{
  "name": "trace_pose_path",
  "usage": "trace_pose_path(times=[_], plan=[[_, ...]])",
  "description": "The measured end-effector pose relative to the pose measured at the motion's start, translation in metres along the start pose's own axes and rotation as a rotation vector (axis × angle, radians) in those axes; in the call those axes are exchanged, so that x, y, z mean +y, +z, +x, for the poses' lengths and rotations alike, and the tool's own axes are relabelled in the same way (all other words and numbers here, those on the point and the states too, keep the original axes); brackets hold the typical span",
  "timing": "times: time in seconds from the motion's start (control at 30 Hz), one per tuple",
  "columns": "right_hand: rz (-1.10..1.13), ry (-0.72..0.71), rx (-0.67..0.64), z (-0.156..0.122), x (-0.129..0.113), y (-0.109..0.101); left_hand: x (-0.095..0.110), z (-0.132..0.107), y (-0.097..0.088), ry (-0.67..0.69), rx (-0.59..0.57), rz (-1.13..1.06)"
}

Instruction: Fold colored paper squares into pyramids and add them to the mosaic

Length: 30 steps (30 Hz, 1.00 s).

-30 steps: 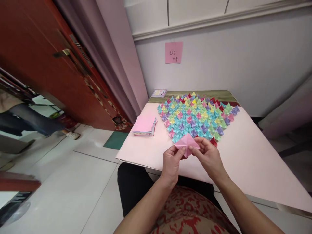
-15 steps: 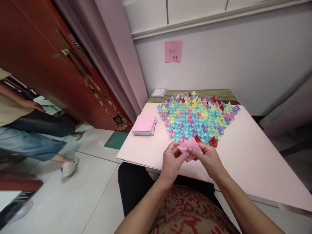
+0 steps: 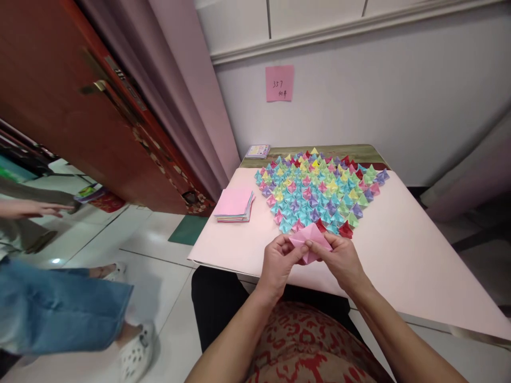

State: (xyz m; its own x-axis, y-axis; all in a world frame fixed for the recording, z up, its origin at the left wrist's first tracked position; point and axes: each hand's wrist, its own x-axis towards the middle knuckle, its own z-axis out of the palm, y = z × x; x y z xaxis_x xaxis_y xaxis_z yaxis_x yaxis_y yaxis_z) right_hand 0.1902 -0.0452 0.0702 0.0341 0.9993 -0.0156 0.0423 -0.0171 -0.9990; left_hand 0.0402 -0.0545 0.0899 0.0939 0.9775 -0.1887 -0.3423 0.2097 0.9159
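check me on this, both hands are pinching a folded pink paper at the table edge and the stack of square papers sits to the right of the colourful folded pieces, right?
Not quite. In the head view the stack of square papers sits to the left of the colourful folded pieces. The left hand and right hand do pinch the folded pink paper.

Premises appear domestic: a room in a home. Evidence: white glossy floor tiles (image 3: 131, 276), a red-brown wooden door (image 3: 59, 106) with brass handle (image 3: 96, 86), pale pink curtain (image 3: 179, 90), and a small table (image 3: 399, 250) against a plain wall (image 3: 379, 106) bearing a handwritten pink note (image 3: 279, 83). A passer-by wears casual jeans (image 3: 56, 308) and clogs.
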Motion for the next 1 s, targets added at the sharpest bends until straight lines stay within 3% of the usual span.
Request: trace_pose_path(times=[0.17, 0.33, 0.5, 0.63, 0.83, 1.0], plan=[[0.112, -0.024, 0.008, -0.005, -0.010, 0.004, 0.003, -0.001, 0.001, 0.058, 0.024, -0.008], [0.152, -0.181, 0.066, -0.012, -0.011, 0.006, 0.004, -0.002, 0.002, 0.128, 0.095, -0.009], [0.058, -0.190, -0.013, -0.012, -0.011, 0.001, 0.008, -0.007, -0.001, 0.275, -0.002, 0.132], [0.017, -0.198, -0.096, -0.012, -0.018, -0.005, 0.011, -0.009, -0.005, 0.286, -0.047, 0.254], [-0.247, -0.377, 0.046, -0.014, -0.016, -0.007, 0.017, -0.010, -0.004, 0.309, 0.008, 0.363], [-0.411, -0.567, 0.098, -0.011, -0.014, -0.008, 0.019, -0.007, -0.008, 0.475, 0.018, 0.562]])
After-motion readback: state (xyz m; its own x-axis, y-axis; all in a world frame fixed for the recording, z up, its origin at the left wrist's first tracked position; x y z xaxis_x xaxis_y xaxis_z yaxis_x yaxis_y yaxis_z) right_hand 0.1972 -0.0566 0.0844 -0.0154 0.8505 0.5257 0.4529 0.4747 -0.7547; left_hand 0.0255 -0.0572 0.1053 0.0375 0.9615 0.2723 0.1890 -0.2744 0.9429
